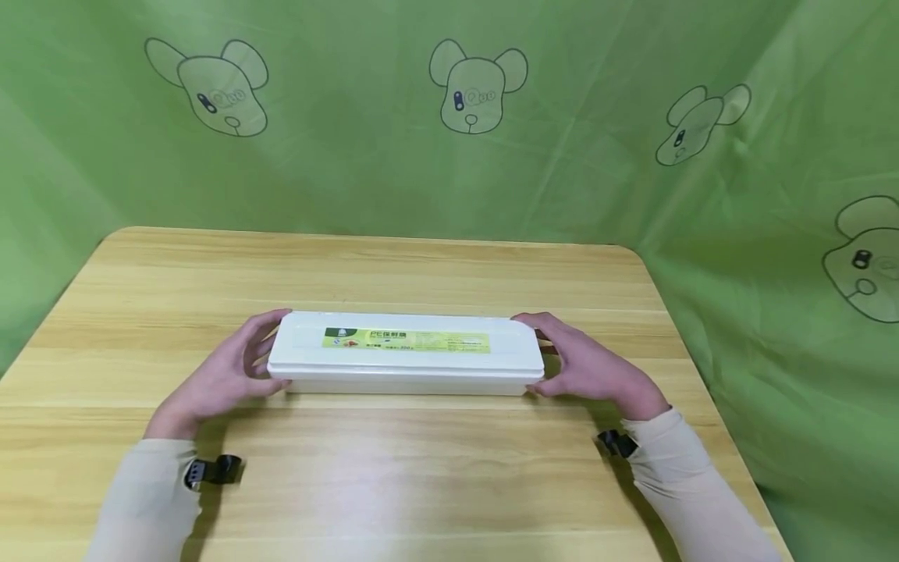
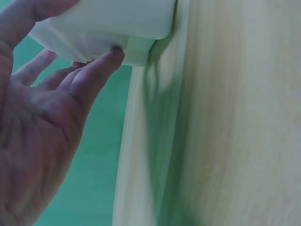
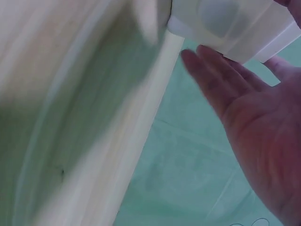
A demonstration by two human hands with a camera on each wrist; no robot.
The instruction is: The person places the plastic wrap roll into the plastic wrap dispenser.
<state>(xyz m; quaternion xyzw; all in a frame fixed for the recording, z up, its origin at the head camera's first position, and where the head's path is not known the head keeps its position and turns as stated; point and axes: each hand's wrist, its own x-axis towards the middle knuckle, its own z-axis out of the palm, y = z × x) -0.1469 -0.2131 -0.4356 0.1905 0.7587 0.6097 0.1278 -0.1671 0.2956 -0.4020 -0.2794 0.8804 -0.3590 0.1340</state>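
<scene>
A long white plastic cling film box with a yellow-green label on its lid lies crosswise on the wooden table. Its left end is held by my left hand, thumb at the near side and fingertips at the far corner. At the opposite end, my right hand grips in the same way. The left wrist view has the fingers against the end wall of the box. In the right wrist view, the fingers reach under or beside the other end; exact contact is unclear.
The light wooden table has rounded far corners. Green curtain cloth with mouse-head drawings hangs behind it and along the right side. Black wrist straps are worn over the pale sleeves.
</scene>
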